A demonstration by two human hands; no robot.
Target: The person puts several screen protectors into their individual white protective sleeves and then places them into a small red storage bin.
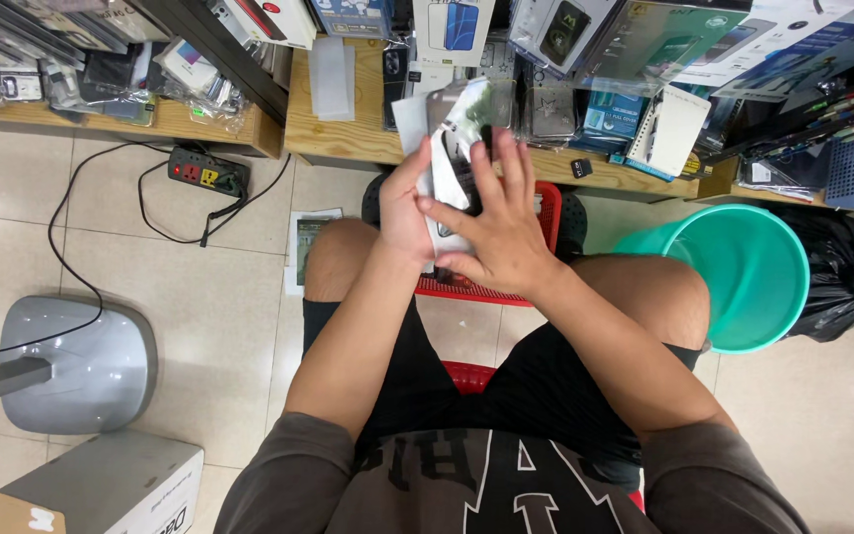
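Observation:
Both of my hands are raised together over my knees, holding a small clear plastic packet [462,124] with a dark, flat item inside. My left hand [405,208] grips the packet's left edge from the side. My right hand [491,227] lies over its front with the fingers spread across it, hiding most of the lower half. A white paper slip [409,121] sticks out behind the packet at the upper left.
A red plastic basket [546,213] sits on the floor between my legs. A teal bucket [753,272] and black rubbish bag [847,272] stand at right. Wooden shelves [348,138] hold packaged accessories. A power strip [208,173], fan base [86,366] and cardboard boxes [121,489] are at left.

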